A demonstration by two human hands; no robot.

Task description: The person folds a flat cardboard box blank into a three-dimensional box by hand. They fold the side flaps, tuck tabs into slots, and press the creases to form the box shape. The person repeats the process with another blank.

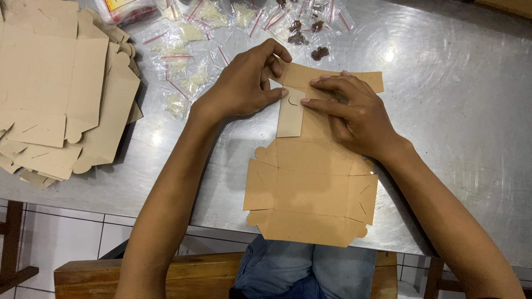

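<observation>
A flat brown cardboard box blank (310, 188) lies on the steel table (460, 111) in front of me. My left hand (246, 83) pinches the blank's far left flap, which is folded inward over the panel. My right hand (354, 113) presses flat on the far part of the blank, its fingers pointing left and touching the folded flap near a small round slit. Both hands are on the same blank.
A stack of flat brown box blanks (55, 94) sits at the left of the table. Several small clear zip bags (188, 61) with pale and dark contents lie along the far edge. A wooden bench (183, 274) and my jeans show below the table's near edge.
</observation>
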